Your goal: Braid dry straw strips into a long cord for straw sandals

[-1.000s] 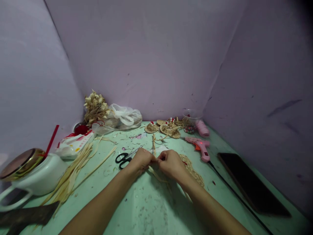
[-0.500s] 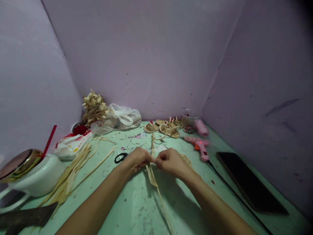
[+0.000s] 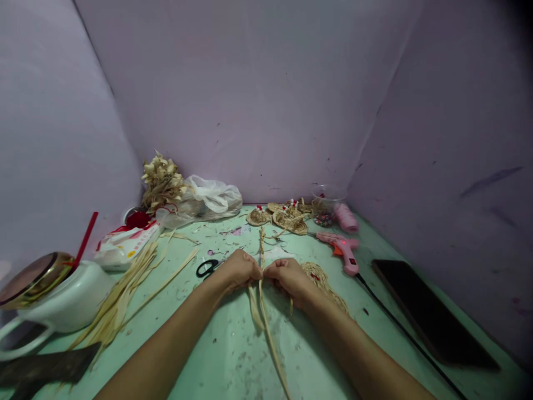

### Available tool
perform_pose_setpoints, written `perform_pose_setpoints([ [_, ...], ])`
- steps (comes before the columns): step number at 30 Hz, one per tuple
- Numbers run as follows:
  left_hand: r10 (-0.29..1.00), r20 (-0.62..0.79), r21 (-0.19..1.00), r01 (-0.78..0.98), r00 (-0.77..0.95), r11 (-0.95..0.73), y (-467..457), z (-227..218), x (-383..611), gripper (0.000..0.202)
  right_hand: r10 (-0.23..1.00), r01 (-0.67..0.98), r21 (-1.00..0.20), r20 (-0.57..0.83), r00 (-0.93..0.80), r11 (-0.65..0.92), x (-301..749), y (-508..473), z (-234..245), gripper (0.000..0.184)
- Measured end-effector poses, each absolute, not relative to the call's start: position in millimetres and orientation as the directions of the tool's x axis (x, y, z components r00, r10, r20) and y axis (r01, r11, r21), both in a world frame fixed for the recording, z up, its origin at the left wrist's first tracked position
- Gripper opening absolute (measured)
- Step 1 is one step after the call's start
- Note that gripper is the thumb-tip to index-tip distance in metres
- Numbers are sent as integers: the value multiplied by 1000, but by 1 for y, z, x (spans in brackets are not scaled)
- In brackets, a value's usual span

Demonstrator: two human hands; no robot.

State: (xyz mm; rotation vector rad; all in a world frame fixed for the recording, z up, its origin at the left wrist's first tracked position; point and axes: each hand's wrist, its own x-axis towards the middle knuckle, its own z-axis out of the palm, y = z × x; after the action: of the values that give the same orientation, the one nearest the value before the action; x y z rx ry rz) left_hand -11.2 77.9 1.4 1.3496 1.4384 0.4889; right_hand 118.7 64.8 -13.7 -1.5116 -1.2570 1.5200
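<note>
A thin braid (image 3: pixel 262 244) of dried straw-coloured fibre runs away from me at the middle of the table. At its near end my left hand (image 3: pixel 242 268) and my right hand (image 3: pixel 286 273) almost meet, each pinching the fibre strips. Loose fibre strips (image 3: pixel 268 328) trail from the fingers toward me, one long and one short and wide. A short end pokes out below my right hand. To the right, partly behind my right forearm, lies a coiled fibre braid (image 3: pixel 318 276). Black-handled scissors (image 3: pixel 206 269) are beside my left hand, their blades partly hidden.
On the right are a pink glue gun (image 3: pixel 343 249) with its cord, a dark phone-like slab (image 3: pixel 428 311) and a pink thread spool (image 3: pixel 345 218). Small woven pieces (image 3: pixel 289 220) sit at the back. Leftward are fibre strips (image 3: pixel 129 283), a white pot (image 3: pixel 83 291) and a plastic bag (image 3: pixel 214 194).
My right hand has shifted slightly and its fingers have turned, uncovering more of the coiled braid. The long strip now hangs straighter beneath the hands. The whole view has moved a little.
</note>
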Motion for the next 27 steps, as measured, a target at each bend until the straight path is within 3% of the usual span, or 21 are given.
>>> perform_pose_setpoints([
  [8, 955, -266, 676, 732, 134, 85, 72, 7, -8, 8, 925, 126, -936, -345, -162, -327, 119, 63, -15, 9],
  [12, 990, -119, 568, 823, 79, 3, 51, 7, 11, 4, 919, 48, -934, -356, -167, -353, 121, 63, -15, 6],
  [16, 995, -17, 575, 815, 95, -69, 31, 7, 27, 10, 905, 12, -920, -388, -173, -392, 123, 63, -14, 5],
  [18, 990, -49, 567, 820, 132, -81, 31, 12, 25, 9, 904, 18, -922, -384, -188, -387, 124, 63, -14, 7],
  [20, 971, -166, 568, 821, 174, -50, 38, 21, 16, 3, 899, 20, -924, -375, -228, -381, 126, 64, -13, 7],
  [22, 929, -329, 616, 784, 173, 72, 50, 30, 3, 13, 882, 14, -923, -372, -288, -385, 128, 65, -14, 5],
  [25, 928, -374, 776, 551, 11, 306, 67, 34, -11, 12, 862, 10, -920, -372, -345, -393, 130, 65, -14, 4],
  [27, 886, -457, 840, 367, 80, 399, 73, 28, -13, 12, 856, 4, -917, -374, -357, -400, 131, 66, -15, 4],
])
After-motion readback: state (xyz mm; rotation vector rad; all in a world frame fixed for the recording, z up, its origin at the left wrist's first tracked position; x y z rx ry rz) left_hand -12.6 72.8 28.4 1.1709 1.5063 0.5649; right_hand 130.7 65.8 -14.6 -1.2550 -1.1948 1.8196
